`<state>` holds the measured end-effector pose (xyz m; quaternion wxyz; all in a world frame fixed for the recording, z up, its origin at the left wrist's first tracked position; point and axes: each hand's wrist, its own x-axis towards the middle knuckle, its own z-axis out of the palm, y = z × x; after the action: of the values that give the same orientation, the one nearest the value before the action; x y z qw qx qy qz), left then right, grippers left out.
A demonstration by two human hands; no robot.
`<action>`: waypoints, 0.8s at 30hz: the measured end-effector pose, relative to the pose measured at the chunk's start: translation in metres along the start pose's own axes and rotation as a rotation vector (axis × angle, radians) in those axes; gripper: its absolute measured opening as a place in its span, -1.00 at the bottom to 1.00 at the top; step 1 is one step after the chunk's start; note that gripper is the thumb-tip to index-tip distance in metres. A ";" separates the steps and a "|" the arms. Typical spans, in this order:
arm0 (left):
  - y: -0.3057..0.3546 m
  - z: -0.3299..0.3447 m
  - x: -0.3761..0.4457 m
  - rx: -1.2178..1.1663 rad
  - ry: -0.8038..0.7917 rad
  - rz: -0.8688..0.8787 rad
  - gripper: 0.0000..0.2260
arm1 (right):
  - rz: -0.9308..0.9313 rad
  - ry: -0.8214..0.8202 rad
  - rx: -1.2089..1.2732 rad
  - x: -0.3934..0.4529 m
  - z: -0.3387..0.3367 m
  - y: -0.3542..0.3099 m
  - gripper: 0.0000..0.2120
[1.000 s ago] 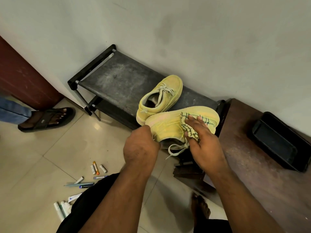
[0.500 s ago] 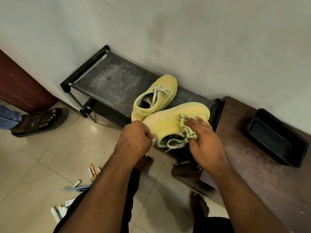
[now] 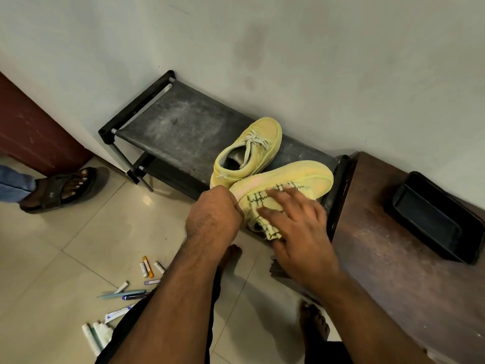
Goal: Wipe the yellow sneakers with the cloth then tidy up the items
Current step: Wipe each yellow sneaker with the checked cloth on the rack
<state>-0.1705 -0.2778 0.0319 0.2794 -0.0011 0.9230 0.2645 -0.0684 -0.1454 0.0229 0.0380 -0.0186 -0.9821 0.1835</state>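
Observation:
Two yellow sneakers are at the right end of a black shoe rack [image 3: 168,127]. The far sneaker [image 3: 252,151] stands on the rack top with pale laces. The near sneaker [image 3: 296,177] lies tilted on its side over the rack's front edge. My left hand [image 3: 212,214] grips its heel end. My right hand [image 3: 296,222] presses a yellow cloth with dark check lines [image 3: 262,206] flat against the sneaker's side, fingers spread; the hand is blurred by motion. Part of the cloth hangs below the palm.
A dark wooden bench [image 3: 393,258] stands right of the rack with a black tray [image 3: 433,216] on it. Tubes, pens and small items [image 3: 131,292] lie scattered on the tiled floor. Another person's sandalled foot [image 3: 63,187] is at left. My bare feet are below.
My right hand has slid the cloth along the near sneaker toward its heel, and its fingers have spread flatter. My left hand keeps its grip. The camera view has shifted slightly.

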 end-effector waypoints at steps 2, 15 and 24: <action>0.000 0.000 0.002 0.008 -0.012 -0.009 -0.81 | 0.142 0.034 -0.066 0.004 -0.005 0.013 -0.54; 0.003 -0.003 0.011 0.015 -0.040 -0.007 -0.72 | 0.202 0.096 -0.076 0.006 -0.004 0.017 -0.55; 0.003 -0.007 0.011 -0.067 -0.071 0.010 -0.72 | 0.025 0.091 -0.263 0.008 0.010 -0.018 -0.62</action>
<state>-0.1837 -0.2769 0.0323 0.3104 0.0033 0.9032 0.2965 -0.0774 -0.1648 0.0209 0.0772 -0.0442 -0.9946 0.0526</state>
